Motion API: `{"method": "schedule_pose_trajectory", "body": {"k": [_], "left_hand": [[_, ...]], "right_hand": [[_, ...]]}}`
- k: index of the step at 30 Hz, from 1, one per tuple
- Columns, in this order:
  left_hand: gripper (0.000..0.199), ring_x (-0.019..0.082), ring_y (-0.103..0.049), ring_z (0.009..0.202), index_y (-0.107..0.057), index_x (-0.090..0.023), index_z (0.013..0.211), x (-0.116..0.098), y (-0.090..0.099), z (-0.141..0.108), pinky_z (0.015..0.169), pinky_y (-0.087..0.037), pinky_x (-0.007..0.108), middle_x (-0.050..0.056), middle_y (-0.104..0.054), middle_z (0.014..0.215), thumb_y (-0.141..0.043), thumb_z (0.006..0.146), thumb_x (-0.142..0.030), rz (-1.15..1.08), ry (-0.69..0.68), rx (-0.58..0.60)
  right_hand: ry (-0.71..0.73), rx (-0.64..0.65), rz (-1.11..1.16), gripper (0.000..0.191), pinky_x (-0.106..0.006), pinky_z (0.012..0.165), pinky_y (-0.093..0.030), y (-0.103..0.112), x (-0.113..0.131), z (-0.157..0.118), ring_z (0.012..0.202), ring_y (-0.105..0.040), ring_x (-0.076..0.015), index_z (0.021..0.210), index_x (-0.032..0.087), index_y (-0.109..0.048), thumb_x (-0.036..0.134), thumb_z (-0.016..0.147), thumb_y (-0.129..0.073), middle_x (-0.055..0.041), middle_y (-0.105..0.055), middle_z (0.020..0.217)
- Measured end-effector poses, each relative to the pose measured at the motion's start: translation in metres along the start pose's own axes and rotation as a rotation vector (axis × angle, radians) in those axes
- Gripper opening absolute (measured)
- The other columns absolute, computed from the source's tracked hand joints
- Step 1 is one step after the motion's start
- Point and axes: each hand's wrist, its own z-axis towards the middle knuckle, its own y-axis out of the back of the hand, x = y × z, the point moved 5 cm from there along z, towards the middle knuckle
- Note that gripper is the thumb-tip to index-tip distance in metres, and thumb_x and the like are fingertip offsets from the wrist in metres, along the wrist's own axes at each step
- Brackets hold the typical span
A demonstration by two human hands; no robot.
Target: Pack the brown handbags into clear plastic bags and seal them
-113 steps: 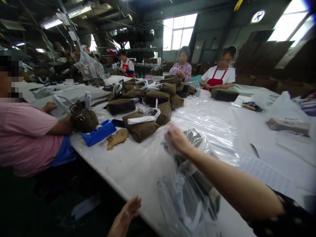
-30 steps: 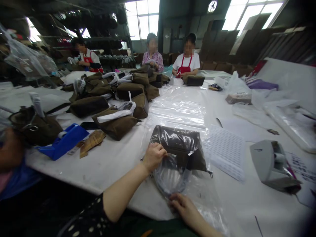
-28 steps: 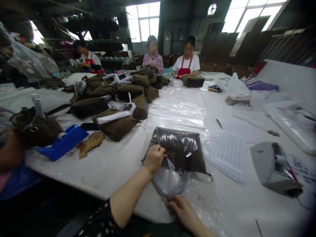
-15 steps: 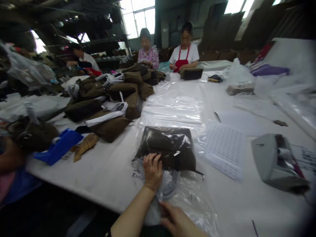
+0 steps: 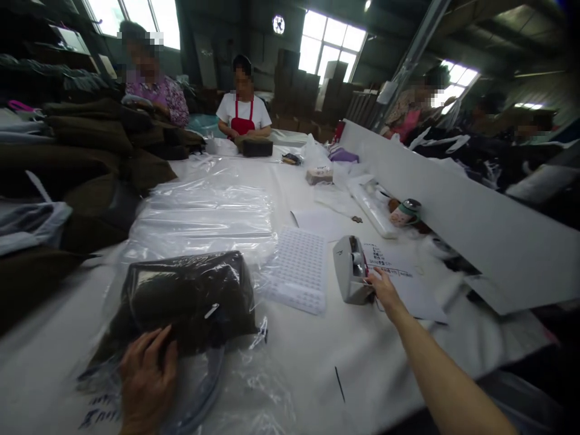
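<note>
A dark olive bag lies in clear plastic wrapping toward the near edge of the bench, its curved handle showing through the film on the side nearest the person. The left hand rests palm down on the wrapping over the bag's near left part, fingers slightly spread. The right hand reaches to the grey tape dispenser, farther right on the bench, its thumb and fingers touching the dispenser's right side; whether they pinch the tape end, I cannot tell. Between bag and dispenser lies a printed sheet, and a handwritten paper lies just right of the dispenser. Flat clear plastic spreads beyond the bag, toward the bench's far edge, where a person in a red apron handles another bag. A white panel stands along the right side.
</note>
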Motion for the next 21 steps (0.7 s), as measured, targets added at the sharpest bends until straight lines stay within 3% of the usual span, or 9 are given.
{"method": "schedule_pose_trajectory", "body": {"k": [4,8,11,14,17,21], "left_hand": [[0.039,0.030,-0.049,0.109,-0.050,-0.018,0.121,0.001,0.000,0.000,0.099,-0.035,0.050,0.012,-0.056,0.107,-0.048,0.085,-0.032,0.004,0.011,-0.013],[0.040,0.030,-0.050,0.108,-0.048,-0.016,0.121,0.000,0.001,-0.001,0.098,-0.037,0.049,0.013,-0.057,0.105,-0.050,0.085,-0.032,0.011,-0.002,-0.009],[0.042,0.030,-0.050,0.109,-0.046,-0.016,0.123,0.002,0.001,-0.001,0.098,-0.037,0.051,0.013,-0.056,0.107,-0.052,0.084,-0.032,-0.025,0.009,-0.010],[0.045,0.029,-0.050,0.109,-0.043,-0.023,0.125,0.006,0.000,-0.001,0.098,-0.038,0.051,0.008,-0.056,0.109,-0.056,0.082,-0.033,-0.066,0.057,-0.028],[0.048,0.028,-0.051,0.109,-0.041,-0.026,0.125,0.005,0.003,-0.004,0.098,-0.040,0.050,0.005,-0.056,0.110,-0.058,0.081,-0.030,-0.099,0.090,-0.032],[0.051,0.027,-0.050,0.112,-0.035,-0.017,0.129,0.000,0.011,-0.005,0.098,-0.040,0.049,0.012,-0.054,0.116,-0.056,0.083,-0.024,-0.140,0.122,-0.033]], "right_hand": [[-0.076,-0.051,0.166,0.062,-0.020,0.048,-0.042,-0.002,-0.008,-0.021,0.056,-0.056,-0.0121,0.108,0.021,-0.043,0.037,0.056,-0.073,0.0037,-0.062,0.066],[-0.236,-0.071,0.252,0.043,-0.016,0.031,-0.024,0.002,-0.029,-0.048,0.035,-0.036,-0.0056,0.087,0.020,-0.046,0.046,0.061,-0.068,0.0073,-0.051,0.052],[-0.362,-0.008,0.219,0.038,-0.015,0.028,-0.016,-0.013,-0.047,-0.064,0.032,-0.026,-0.0027,0.070,0.018,-0.045,0.042,0.058,-0.073,0.0083,-0.042,0.045],[-0.428,0.127,0.153,0.038,-0.015,0.028,-0.014,-0.043,-0.050,-0.088,0.031,-0.023,-0.0025,0.062,0.018,-0.044,0.044,0.061,-0.072,0.0078,-0.040,0.043],[-0.414,0.342,0.082,0.040,-0.017,0.029,-0.017,-0.084,-0.027,-0.124,0.032,-0.025,-0.0038,0.058,0.018,-0.045,0.048,0.062,-0.072,0.0076,-0.037,0.042],[-0.247,0.763,-0.019,0.034,-0.019,0.041,-0.030,-0.168,0.057,-0.171,0.043,-0.039,-0.0062,0.054,0.016,-0.052,0.041,0.059,-0.075,0.0050,-0.044,0.045]]}}
